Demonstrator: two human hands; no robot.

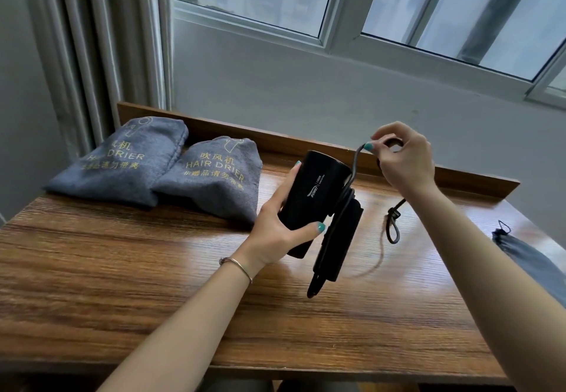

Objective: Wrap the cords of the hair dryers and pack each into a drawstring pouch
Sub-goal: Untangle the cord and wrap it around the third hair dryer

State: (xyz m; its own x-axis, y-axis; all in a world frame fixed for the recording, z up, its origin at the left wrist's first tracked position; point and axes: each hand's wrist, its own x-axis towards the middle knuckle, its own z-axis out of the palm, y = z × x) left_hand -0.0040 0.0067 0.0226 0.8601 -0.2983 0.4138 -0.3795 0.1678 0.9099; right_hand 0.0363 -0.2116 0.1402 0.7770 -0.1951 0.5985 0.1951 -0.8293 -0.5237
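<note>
My left hand (277, 226) grips the barrel of a black hair dryer (317, 195), held above the wooden table (122, 254) with its folded handle hanging down. Its black cord (355, 165) loops around the handle and rises to my right hand (404, 159), which pinches it above and to the right of the dryer. More cord (392, 226), blurred, dangles in a loop below my right wrist. Two filled grey pouches (122, 162) (217, 177) printed "HAIR DRIER" lie side by side at the back left. A flat empty grey pouch (530, 257) with a black drawstring lies at the right edge.
The table has a raised wooden lip (275, 137) along its back, against a white wall under a window. A curtain (92, 54) hangs at the left. Bare tabletop lies in front of my arms.
</note>
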